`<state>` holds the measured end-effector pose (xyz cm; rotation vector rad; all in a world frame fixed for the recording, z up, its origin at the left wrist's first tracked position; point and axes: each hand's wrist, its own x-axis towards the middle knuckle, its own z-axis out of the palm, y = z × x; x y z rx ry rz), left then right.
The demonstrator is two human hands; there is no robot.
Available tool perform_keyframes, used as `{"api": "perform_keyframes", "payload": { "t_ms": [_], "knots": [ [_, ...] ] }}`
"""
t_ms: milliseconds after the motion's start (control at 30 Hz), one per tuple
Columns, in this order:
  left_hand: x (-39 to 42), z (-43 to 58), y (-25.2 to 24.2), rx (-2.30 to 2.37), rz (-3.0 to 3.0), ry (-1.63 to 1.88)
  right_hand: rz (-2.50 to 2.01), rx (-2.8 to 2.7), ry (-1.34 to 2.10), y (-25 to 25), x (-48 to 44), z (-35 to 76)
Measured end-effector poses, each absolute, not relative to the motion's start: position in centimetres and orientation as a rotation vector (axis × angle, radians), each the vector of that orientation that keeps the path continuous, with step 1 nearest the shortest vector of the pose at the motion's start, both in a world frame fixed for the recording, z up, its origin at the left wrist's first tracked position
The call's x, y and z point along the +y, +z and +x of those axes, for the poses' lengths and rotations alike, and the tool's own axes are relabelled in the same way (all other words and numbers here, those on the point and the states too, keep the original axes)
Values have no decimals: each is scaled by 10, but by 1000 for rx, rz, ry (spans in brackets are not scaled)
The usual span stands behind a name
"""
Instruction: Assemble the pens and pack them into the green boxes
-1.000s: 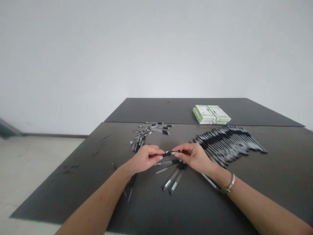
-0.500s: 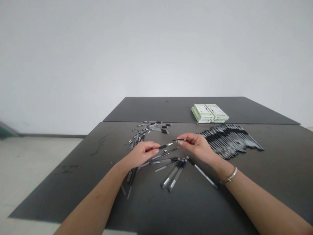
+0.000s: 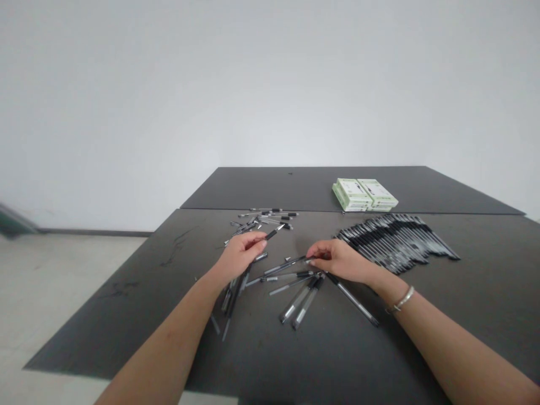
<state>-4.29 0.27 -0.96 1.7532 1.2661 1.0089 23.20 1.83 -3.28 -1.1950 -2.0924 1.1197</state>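
My left hand is closed in a pinch on a black pen part that points up and right toward a far scatter of pen parts. My right hand rests low on the dark table, its fingertips closed on the end of a pen lying among several loose pens. Between and just below the two hands lie more pens and thin refills.
A long neat row of assembled black pens lies to the right. Two green-and-white boxes sit behind it. More loose parts lie under my left wrist. A second dark table top adjoins at the back; the floor is at left.
The hands, first joined on one pen, have separated. My left hand carried its piece up and left toward the far scatter. My right hand dropped to the pens on the table.
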Motion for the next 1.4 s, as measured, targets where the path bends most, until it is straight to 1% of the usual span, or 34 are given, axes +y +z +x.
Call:
{"api": "perform_keyframes", "payload": {
  "t_ms": [200, 567, 667, 767, 867, 1067, 1200, 1400],
  "knots": [
    [4, -49, -7, 1302, 1688, 1035, -1269, -2175, 986, -29, 15, 226],
    [2, -63, 7, 1222, 1611, 1070, -1315, -2299, 779, -28, 15, 220],
    [2, -64, 8, 1225, 1607, 1108, -1335, -2348, 749, -19, 15, 217],
    [3, -67, 9, 1227, 1561, 1184, -1337, -2394, 614, -7, 15, 206],
    [5, -68, 10, 1234, 1545, 1268, -1228, -2438, 471, 3, 14, 182],
    [7, -69, 10, 1211, 1494, 1392, -703, -2630, 355, 1, 20, 108],
    [9, -69, 8, 1237, 1489, 1416, -641, -2729, 339, -7, 31, 78],
    [10, -69, 8, 1267, 1511, 1400, -626, -2799, 356, -14, 41, 74]
  ]
}}
